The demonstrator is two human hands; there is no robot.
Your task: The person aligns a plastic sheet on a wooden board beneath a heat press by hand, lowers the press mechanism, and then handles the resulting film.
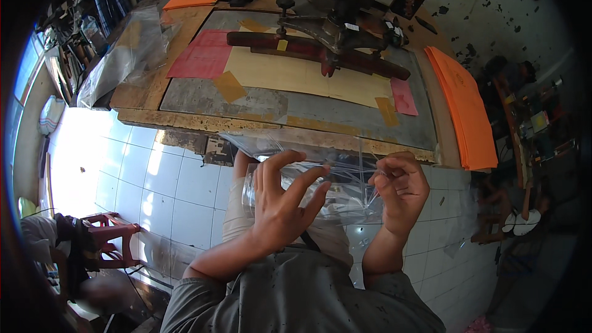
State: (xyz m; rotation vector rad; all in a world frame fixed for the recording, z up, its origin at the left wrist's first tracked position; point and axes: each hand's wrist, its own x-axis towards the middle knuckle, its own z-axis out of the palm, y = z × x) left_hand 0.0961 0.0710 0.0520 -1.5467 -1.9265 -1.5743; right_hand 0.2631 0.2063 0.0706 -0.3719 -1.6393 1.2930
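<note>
Over my lap lies clear plastic film point(348, 200), perhaps bags, with shiny folds and creases. My left hand point(280, 194) rests above its left part, palm down, with the fingers spread. At the right end of the film, my right hand point(401, 191) is closed, thumb against fingers, pinching the plastic's gathered edge. Thin pleats run from that pinch toward my left fingertips. The film's far edge reaches the front of the workbench point(139, 116). Whether it is one sheet or several layers, I cannot tell.
A press with a dark red crossbar point(370, 66) stands over yellow sheeting point(290, 77) taped to a grey plate point(191, 100). Folded orange material point(462, 111) lies at the bench's right edge. More clear plastic point(123, 55) hangs at left. A red stool point(117, 237) stands lower left.
</note>
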